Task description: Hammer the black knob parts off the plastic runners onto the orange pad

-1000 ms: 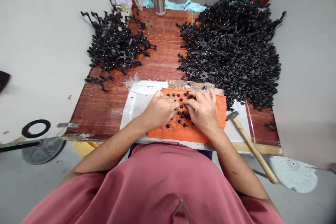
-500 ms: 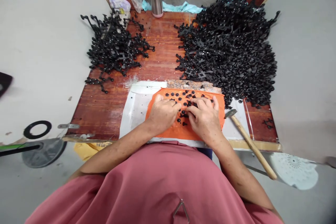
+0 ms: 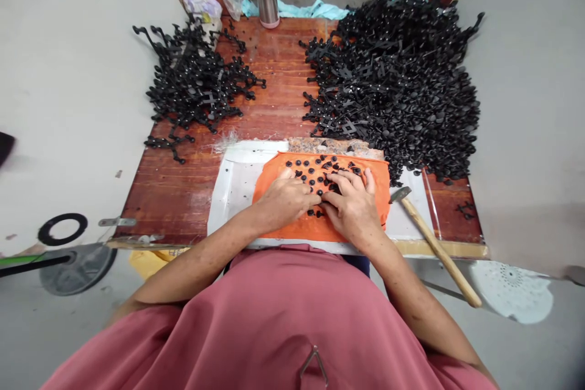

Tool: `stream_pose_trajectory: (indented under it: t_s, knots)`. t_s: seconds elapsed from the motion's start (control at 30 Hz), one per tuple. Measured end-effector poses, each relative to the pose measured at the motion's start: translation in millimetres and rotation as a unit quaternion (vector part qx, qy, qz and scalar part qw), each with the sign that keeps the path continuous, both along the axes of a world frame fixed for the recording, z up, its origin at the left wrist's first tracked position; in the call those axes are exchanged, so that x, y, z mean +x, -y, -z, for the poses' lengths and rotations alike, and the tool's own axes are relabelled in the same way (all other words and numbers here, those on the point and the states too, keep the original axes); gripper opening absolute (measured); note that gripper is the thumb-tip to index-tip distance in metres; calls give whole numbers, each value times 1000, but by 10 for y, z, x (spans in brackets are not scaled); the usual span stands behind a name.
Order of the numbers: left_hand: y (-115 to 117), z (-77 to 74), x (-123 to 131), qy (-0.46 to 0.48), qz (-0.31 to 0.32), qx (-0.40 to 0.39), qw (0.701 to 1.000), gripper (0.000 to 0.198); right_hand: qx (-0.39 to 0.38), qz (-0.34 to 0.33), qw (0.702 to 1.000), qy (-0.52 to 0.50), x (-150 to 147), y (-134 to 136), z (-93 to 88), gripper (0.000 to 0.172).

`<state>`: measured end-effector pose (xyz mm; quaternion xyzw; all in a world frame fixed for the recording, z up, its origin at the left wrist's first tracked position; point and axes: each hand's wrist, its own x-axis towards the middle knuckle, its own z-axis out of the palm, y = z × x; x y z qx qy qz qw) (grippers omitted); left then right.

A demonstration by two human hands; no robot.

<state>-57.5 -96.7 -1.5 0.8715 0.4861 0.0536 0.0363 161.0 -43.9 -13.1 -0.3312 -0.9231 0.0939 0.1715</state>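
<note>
An orange cloth (image 3: 292, 233) lies before me with several small black round pieces (image 3: 311, 171) on it. My left hand (image 3: 287, 200) rests over the left half of the cloth, fingers curled and closed, its tips at one black round piece. From the right, my right hand (image 3: 354, 204) meets it there, thumb and index finger pinched at the same spot. Its other fingers bend over more black pieces, which they partly hide. What exactly sits between the fingertips is mostly covered. A hammer (image 3: 434, 241) with a wooden handle lies right of the cloth, its head near the cloth's edge.
A large heap of black jointed parts (image 3: 402, 85) covers the table's right side; a smaller heap (image 3: 196, 82) lies at left. A steel bottle (image 3: 267, 3) stands at the back. Beneath the cloth is a white sheet (image 3: 228, 195), with a speckled stone strip (image 3: 329, 146) behind it.
My left hand has shifted right and slightly toward me, so its fingertips now meet those of my right hand. The right hand has lowered a little. The view has tilted slightly.
</note>
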Motion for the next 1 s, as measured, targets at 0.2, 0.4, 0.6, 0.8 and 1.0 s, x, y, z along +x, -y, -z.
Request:
stream_pose_trajectory:
  t_s: [0.2,0.4,0.6,0.8,1.0]
  knots:
    - [38,108,21,32,-8,38,999,28,-4,-8,1000,1,-11,20,9,8]
    - [88,199,-24,31,-36,163,985,31,6,28,1000,-3,-145,13,29,8]
    - [179,161,-9,45,-59,200,977,35,34,57,997,-24,-119,5,-4,6]
    - [339,22,-12,74,-52,132,987,24,71,-68,991,-94,196,180,-94,16]
    - [329,103,99,72,-44,100,991,26,108,-85,989,-51,144,265,7,14]
